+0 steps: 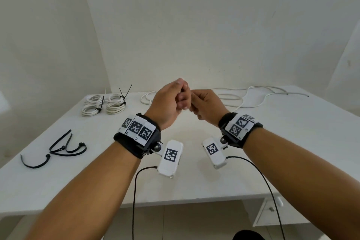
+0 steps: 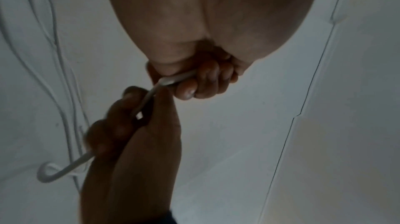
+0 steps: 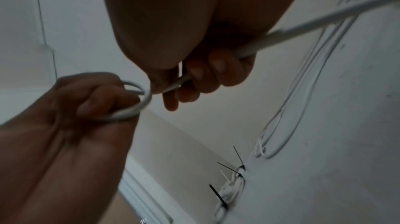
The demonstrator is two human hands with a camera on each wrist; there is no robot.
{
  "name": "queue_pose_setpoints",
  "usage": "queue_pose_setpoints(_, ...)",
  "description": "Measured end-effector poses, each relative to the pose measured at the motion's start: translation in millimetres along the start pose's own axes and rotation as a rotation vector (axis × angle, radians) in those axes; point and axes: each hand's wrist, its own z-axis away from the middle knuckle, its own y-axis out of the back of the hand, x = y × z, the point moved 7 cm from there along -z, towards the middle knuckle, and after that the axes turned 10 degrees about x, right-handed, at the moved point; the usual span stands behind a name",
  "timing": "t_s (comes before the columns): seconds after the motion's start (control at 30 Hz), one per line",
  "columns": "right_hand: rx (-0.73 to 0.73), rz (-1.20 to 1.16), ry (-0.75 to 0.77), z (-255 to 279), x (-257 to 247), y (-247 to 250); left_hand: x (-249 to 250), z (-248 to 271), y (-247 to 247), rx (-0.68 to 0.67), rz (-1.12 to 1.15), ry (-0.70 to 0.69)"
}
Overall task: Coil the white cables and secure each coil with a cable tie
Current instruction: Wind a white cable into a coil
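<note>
A white cable [image 3: 138, 108] is held in the air above the white table [image 1: 194, 181], between two hands raised close together. It is judged light and thin, yet springy — the first small loop keeps a rounded bend instead of collapsing, so any turn left unpinned is likely to spring open. The jacket looks smooth (probably a little slippery), and a firm pinch is called for where the turns cross, not out along the free run.

The left hand [image 1: 169, 101] is curled into a fist around the started loop, which is trapped under its fingers in the right wrist view. The right hand [image 1: 206, 107] is closed on the cable just beside it, the strand passing under the thumb and over the bent fingers. From there the slack is led away to the right and down to the loose cables [image 1: 259, 95] lying at the table's far right.

Four finished coils [image 1: 104, 105] are seen at the far left, well apart from the hands, each bound by a tie. Spare black cable ties [image 1: 64, 147] lie nearer, at the left.
</note>
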Motion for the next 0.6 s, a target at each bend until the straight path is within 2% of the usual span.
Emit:
queue_pose_setpoints(0.1,-0.054,0.215,0.049,8,0,-10,10,-12,10,0.058,-0.099,-0.132)
queue_pose_setpoints(0.23,-0.113,0.418,0.120,14,-1,-20,10,-19,26,0.142,-0.431,-0.272)
queue_pose_setpoints(0.33,-0.223,0.575,0.150,21,-1,-30,2,-18,33,0.201,-0.514,-0.266)
queue_pose_setpoints(0.43,-0.311,0.665,0.219,26,-6,-41,-13,-18,37,0.192,-0.664,-0.258)
queue_pose_setpoints(0.53,-0.300,0.675,0.268,24,-16,-36,-27,-22,46,0.115,-0.882,-0.240)
queue_pose_setpoints(0.6,-0.296,0.669,0.281,21,-21,-29,-31,-24,52,0.084,-0.906,-0.184)
